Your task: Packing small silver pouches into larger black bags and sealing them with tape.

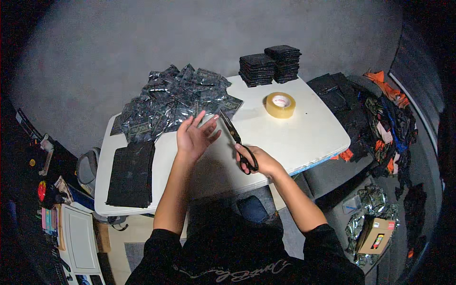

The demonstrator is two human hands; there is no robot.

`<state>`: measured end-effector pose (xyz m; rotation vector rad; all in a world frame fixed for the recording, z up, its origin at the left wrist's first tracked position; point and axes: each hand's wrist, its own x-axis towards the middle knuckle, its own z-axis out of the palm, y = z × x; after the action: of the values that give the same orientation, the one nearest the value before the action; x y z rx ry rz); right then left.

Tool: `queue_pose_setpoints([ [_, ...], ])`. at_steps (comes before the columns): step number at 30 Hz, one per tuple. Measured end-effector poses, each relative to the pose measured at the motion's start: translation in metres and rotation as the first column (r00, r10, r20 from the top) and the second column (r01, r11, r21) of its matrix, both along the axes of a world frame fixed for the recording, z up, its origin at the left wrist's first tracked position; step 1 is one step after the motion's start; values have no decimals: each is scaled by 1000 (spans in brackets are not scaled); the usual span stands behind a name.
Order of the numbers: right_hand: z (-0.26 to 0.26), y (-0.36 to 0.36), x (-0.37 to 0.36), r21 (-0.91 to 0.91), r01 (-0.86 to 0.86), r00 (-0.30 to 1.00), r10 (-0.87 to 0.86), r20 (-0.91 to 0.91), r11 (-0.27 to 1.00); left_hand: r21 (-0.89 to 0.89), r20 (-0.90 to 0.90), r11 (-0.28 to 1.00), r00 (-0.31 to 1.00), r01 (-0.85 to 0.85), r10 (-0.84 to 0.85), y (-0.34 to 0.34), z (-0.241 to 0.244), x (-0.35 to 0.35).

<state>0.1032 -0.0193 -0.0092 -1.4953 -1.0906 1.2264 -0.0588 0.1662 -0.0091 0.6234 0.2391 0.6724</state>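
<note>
My right hand [257,160] grips a pair of black-handled scissors [233,132] by the finger loops, above the white table [302,142]. The blades point away from me and look closed together. Palm turned up and fingers spread, my left hand [196,139] holds nothing and hovers just left of the blades. Beyond it lies a heap of shiny clear-wrapped packets [178,96] with dark contents, some bearing writing. A flat stack of black folded fabric-like pieces [131,174] rests on the table's left end.
A roll of clear packing tape [280,105] lies right of centre on the table. Two stacks of black folded pieces [269,66] stand at the far edge. Right of the table, a grey sofa [338,178] bears piled clothing [384,124]. A cardboard box [376,235] sits lower right.
</note>
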Motion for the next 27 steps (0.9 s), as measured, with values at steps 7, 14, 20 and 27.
queue_pose_setpoints([
  [7,2,1,-2,-6,5,1000,-5,-28,1000,24,103,995,990,-97,94,24,-15,-8],
  [14,3,-2,-5,30,2,998,0,-56,1000,269,-17,940,975,-209,222,5,-4,20],
  [20,6,-5,-2,41,-21,999,23,-49,999,265,4,955,991,-132,136,15,-18,24],
  [27,23,-26,71,40,73,958,-81,275,997,524,-221,842,935,-128,279,21,-28,33],
])
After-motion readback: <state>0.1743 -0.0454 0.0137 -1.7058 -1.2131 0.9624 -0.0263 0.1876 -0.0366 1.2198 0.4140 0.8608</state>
